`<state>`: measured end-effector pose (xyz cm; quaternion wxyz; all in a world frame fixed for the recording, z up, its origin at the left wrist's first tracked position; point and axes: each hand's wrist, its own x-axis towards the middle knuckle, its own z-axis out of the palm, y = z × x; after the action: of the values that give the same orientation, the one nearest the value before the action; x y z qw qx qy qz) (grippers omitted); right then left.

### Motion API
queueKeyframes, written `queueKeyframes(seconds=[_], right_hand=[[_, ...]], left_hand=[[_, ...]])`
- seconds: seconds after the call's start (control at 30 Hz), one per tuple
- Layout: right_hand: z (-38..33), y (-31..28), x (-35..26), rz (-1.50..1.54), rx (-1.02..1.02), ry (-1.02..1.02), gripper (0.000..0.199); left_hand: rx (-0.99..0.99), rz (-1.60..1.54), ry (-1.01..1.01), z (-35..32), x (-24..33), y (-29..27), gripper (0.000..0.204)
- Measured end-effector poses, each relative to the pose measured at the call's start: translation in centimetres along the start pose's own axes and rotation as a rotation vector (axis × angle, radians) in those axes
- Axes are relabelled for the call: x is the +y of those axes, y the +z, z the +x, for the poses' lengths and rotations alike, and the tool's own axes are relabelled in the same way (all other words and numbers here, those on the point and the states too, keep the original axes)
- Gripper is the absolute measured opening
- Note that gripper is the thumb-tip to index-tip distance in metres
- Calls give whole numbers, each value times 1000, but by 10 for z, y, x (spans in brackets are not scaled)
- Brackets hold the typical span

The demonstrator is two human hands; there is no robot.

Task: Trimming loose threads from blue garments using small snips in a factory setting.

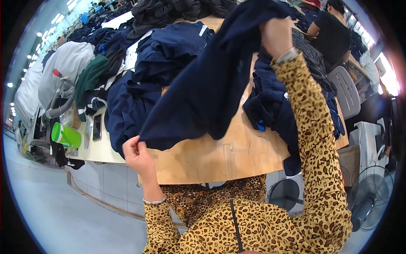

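Note:
A dark navy garment [207, 84] is stretched between my two hands above the wooden table [220, 158]. My left hand [138, 156] pinches its lower corner, low and close to the table's near edge. Raised at the far right, my right hand [277, 38] is closed round the opposite end. Its fingers are partly hidden by the cloth. Just left of the held garment lies a heap of navy garments [169, 46], and another navy pile [272, 95] rests under my right forearm, partly hanging over the edge.
On the left stand a green plastic bucket [66, 135] and a phone [97, 127]. White sacks [63, 70] and a dark green cloth [91, 78] are behind them. A co-worker in black [332, 38] is at the far right, near a grey chair [344, 91]. A fan [370, 197] stands at the lower right.

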<state>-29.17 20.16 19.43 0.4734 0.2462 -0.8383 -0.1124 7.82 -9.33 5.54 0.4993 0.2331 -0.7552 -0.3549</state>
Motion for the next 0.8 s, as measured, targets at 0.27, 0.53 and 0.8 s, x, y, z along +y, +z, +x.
queueKeyframes(seconds=[0.27,0.53,0.8], right_hand=[[-111,-95,42,883,228,266,18],[-292,-91,-38,1674,-480,1065,22],[-251,-118,-41,1779,-521,993,20]], left_hand=[[-146,185,302,-31,-26,-39,14],[-244,153,-40,-32,-40,-5,12],[-678,393,-101,53,-29,121,40]])
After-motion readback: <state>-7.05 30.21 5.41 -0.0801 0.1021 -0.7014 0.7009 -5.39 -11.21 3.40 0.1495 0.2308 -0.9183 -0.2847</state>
